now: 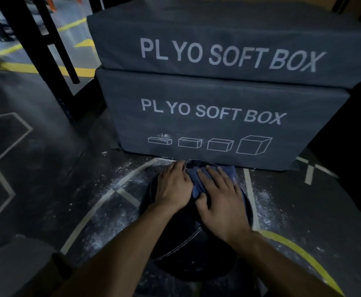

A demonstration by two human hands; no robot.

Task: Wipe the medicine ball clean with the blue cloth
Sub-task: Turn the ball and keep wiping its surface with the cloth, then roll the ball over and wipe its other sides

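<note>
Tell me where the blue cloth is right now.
Head view, lower centre: the blue cloth lies on the black medicine ball, under the right hand, beside the left hand.

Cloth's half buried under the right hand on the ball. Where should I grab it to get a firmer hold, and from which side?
Pinch the bunched fold of the blue cloth showing between the left hand and right hand, coming from above on the left. It is raised and bare there; elsewhere it lies flat on the medicine ball.
</note>
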